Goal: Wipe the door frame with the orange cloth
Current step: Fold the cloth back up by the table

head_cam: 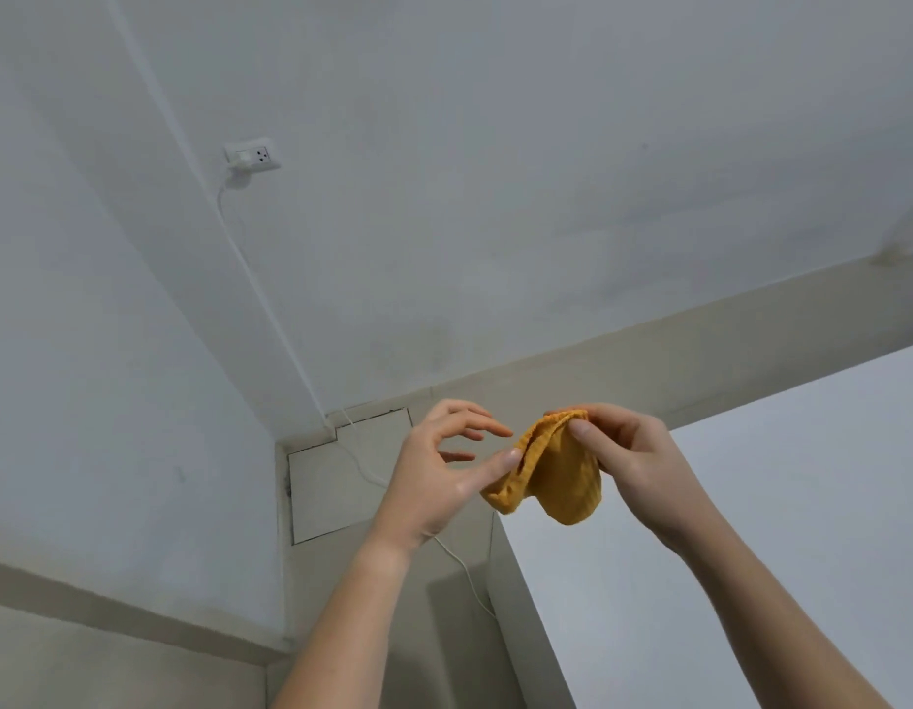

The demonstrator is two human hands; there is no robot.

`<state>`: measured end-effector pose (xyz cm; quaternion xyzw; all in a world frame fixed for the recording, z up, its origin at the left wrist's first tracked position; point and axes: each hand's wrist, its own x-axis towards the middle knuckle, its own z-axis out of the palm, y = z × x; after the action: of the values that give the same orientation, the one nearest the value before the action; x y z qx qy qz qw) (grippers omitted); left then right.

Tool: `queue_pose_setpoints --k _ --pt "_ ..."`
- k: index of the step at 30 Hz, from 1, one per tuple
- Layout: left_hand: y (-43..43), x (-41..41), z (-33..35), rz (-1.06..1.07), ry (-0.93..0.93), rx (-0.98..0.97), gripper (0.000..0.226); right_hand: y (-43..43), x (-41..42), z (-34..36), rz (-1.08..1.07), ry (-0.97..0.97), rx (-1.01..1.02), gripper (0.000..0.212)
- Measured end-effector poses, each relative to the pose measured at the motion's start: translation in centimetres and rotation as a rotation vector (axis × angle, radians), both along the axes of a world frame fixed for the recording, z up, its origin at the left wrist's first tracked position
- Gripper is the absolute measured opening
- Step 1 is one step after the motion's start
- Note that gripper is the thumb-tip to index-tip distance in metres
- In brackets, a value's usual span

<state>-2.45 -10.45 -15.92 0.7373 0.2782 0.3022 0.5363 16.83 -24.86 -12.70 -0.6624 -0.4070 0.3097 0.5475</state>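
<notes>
The orange cloth [551, 470] hangs folded between both hands, in front of me at lower centre. My right hand [633, 463] pinches its upper fold between thumb and fingers. My left hand [439, 468] touches the cloth's left edge with the thumb tip, its other fingers spread apart above. No door frame is in view that I can tell.
White walls meet in a corner at left, with a wall socket [255, 156] and a plugged-in white cable [249, 278] running down to the beige tiled floor [341, 483]. A white flat surface [751, 529] fills the lower right, under my right arm.
</notes>
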Motion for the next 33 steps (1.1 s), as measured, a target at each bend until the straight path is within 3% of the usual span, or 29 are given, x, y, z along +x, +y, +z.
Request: queue_pose_setpoints --k 5,15,18,22,25,33 --pt "-1.0 1.3 -0.2 -0.08 -0.122 -0.084 0.036 -1.1 1.1 -0.1 -0.083 -0.006 0.006 0.025" --pt "-2.7 5.0 -1.3 -0.26 0.148 -0.037 0.03 -3.4 3.3 0.4 -0.202 -0.025 0.024 0.021" --pt "-3.1 5.9 -2.0 -0.242 0.144 0.035 0.023 -4.0 4.0 0.6 -0.239 -0.018 0.021 0.022" --pt "-1.1 5.7 -1.2 -0.16 0.06 -0.044 0.028 -4.7 5.8 0.0 -0.302 -0.205 -0.13 0.02" --pt "0.8 5.9 0.3 -0.216 0.038 -0.101 0.031 -4.7 6.2 -0.7 -0.273 -0.136 -0.151 0.021" --pt "2.4 8.8 0.9 -0.213 0.208 -0.033 0.025 -3.4 8.1 -1.8 -0.326 -0.163 -0.1 0.019"
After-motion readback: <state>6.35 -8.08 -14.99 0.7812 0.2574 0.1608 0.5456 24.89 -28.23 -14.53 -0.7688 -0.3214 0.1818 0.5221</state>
